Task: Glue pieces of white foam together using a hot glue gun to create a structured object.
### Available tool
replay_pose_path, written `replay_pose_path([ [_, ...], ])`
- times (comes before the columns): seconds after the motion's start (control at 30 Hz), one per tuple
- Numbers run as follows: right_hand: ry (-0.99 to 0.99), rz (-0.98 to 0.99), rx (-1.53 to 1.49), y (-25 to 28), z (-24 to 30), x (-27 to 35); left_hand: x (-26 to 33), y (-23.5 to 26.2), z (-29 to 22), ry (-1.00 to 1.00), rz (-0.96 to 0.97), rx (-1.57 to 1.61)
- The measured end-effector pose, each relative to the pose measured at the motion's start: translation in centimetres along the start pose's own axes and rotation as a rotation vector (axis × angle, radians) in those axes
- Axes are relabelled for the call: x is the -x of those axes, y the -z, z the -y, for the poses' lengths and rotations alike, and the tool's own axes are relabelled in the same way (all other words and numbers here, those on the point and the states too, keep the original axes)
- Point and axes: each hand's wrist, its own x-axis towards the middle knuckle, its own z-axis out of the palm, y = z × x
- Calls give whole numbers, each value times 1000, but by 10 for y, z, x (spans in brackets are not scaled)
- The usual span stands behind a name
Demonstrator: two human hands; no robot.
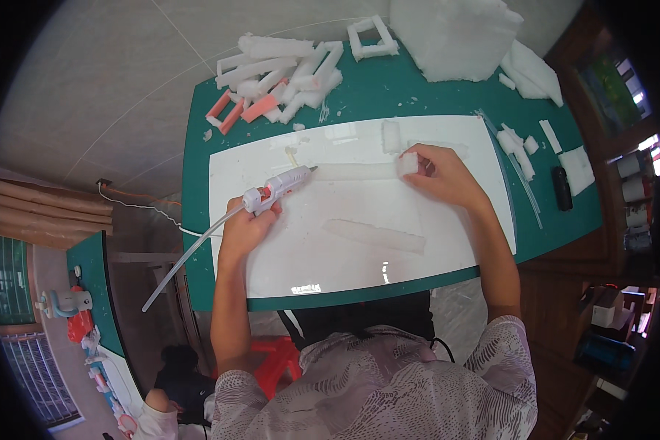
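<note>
My left hand [246, 231] is wrapped round a white hot glue gun [284, 183]. Its nozzle points right, at the left end of a long white foam strip [356, 171]. From the gun's back a long clear glue stick [187, 260] slants down to the left. At the strip's other end, my right hand [447, 176] pinches a small white foam block [408, 163] between thumb and fingers. Whether block and strip are joined, I cannot tell. A loose foam piece [374, 235] lies nearer me, and a short foam block [391, 136] lies beyond the strip.
A glossy white board [308, 257] covers part of the green table [198, 176]. Foam frames and strips [286, 70] pile up far left, some pink. Large foam sheets [455, 37] stand at the back. Clear glue sticks [528, 194] and a black cylinder [561, 188] lie right.
</note>
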Motion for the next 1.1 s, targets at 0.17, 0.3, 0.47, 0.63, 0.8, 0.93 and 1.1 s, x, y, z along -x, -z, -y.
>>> replay_pose_path([
  [0.17, 9, -4, 7, -2, -2, 0, 0, 3, 0, 21, 15, -16],
  [0.3, 22, -14, -3, -2, -2, 0, 1, 2, 4, -16, 4, -9],
  [0.47, 22, -11, -18, -1, -2, 0, 3, 3, -4, 5, 2, -10],
  [0.63, 32, -10, -28, -2, -1, 0, 2, 4, 1, -24, -13, -38],
  [0.8, 46, -5, -20, -2, -4, 0, 2, 4, 2, -32, -22, -50],
  [0.93, 21, 0, 13, -2, -8, -1, 2, 8, 3, -47, -7, -69],
  [1.1, 19, 0, 23, -2, -6, 0, 2, 13, 10, -64, 6, -49],
])
